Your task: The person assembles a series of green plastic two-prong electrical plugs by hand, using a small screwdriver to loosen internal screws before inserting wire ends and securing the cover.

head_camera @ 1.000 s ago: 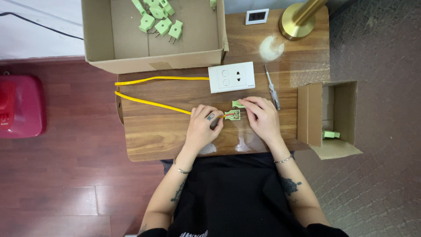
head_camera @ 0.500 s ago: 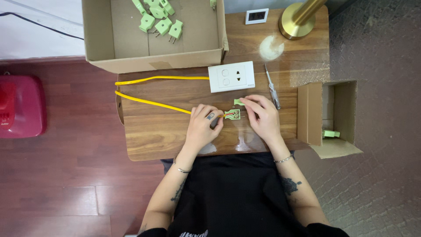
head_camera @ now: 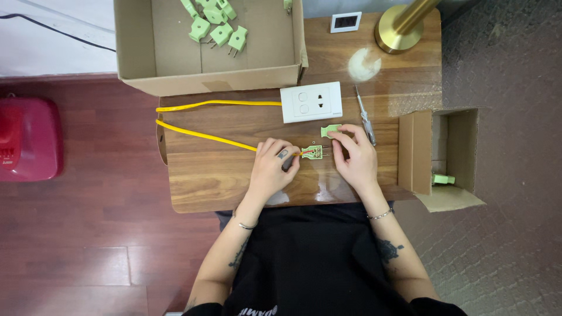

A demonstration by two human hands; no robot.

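A wooden table [head_camera: 222, 175] carries a big carton [head_camera: 140, 52] of green plugs at 11 o'clock and a small box [head_camera: 421, 152] at 3. At centre, the left hand [head_camera: 272, 169] pinches the yellow cable [head_camera: 205, 134] at an opened plug [head_camera: 312, 153]. The right hand [head_camera: 354, 158], fingers curled, touches the plug and its cover [head_camera: 329, 130]; a screwdriver [head_camera: 366, 117] lies at 1.

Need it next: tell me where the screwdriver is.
In the head view, the screwdriver lies on the wooden table, between the white socket plate and the small cardboard box.
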